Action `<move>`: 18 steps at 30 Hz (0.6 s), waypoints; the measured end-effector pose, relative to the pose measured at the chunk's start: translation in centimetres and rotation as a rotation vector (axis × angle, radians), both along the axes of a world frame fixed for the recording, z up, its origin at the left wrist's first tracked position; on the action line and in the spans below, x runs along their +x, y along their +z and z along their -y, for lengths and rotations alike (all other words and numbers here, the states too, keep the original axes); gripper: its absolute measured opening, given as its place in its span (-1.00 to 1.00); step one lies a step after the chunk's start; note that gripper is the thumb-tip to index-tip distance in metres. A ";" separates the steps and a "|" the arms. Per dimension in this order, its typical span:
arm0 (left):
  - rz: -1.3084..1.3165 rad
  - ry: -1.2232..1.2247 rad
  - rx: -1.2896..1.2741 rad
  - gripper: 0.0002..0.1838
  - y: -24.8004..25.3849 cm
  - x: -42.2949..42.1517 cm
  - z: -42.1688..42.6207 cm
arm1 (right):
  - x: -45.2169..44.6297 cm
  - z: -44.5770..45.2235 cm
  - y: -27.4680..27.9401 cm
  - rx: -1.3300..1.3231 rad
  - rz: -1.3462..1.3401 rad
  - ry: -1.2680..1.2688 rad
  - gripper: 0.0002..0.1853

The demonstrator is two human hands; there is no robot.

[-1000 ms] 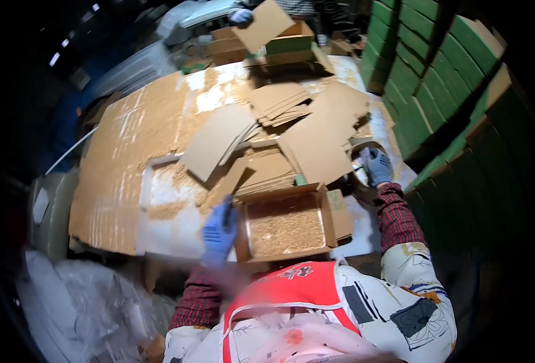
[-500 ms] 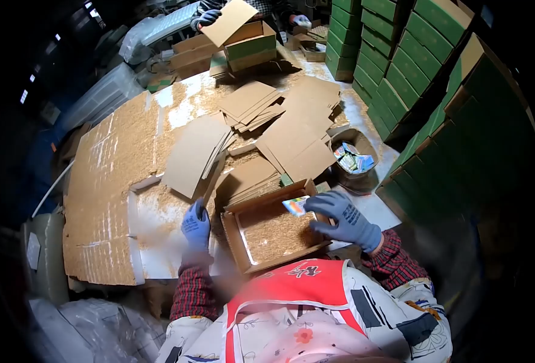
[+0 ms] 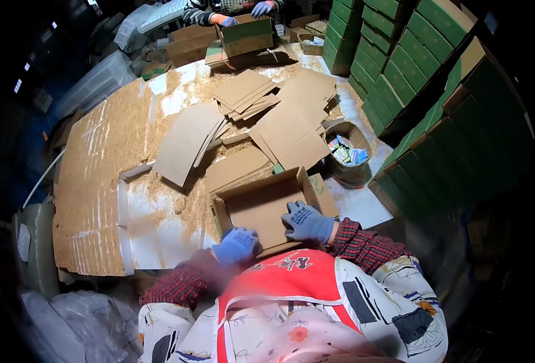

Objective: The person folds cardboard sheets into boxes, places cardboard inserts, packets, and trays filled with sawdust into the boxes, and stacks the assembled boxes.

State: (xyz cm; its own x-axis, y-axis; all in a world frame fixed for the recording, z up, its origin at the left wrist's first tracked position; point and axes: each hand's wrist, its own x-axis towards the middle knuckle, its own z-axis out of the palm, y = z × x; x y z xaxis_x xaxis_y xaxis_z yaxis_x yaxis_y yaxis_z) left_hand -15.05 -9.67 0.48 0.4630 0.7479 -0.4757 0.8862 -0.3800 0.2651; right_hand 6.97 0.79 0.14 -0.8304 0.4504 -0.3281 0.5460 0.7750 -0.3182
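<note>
One open cardboard box [image 3: 260, 189] sits at the near side of the surface [image 3: 367, 204], right up against the red apron [image 3: 291, 277], with a plain brown panel [image 3: 267, 212] lying inside. And look at the right hand [image 3: 308, 222]: open, fingers spread, laid over the panel by the box's right wall. Over to the left hand [image 3: 237, 245], fingers curled at the near left corner, and whether it grips the edge I cannot tell.

Now the writing! Dark print runs across the backs of both gloves, too small to read; bold dark characters stand on the apron, partly folded and not clear enough to make out. Colourful packets [image 3: 347, 151] fill a tub [image 3: 350, 177] to the right, their lettering unreadable too. Loose cardboard sheets [image 3: 297, 118] lie just beyond the box, and across the surface a co-worker's hands [image 3: 263, 8] are at a green-sided box [image 3: 247, 38].
</note>
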 end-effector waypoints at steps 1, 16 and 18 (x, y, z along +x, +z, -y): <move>-0.045 0.000 0.105 -0.73 0.7 -0.2 0.1 | -0.3 -0.6 0.1 -0.040 0.015 -0.021 -0.61; 0.640 1.251 0.200 -0.39 -5.9 1.4 0.4 | 1.0 -2.5 -7.6 -0.299 -0.541 -0.882 -0.12; 0.997 1.242 0.116 -0.40 -8.9 -0.4 -0.2 | 0.6 -3.0 -10.6 -0.375 -0.695 -0.814 -0.16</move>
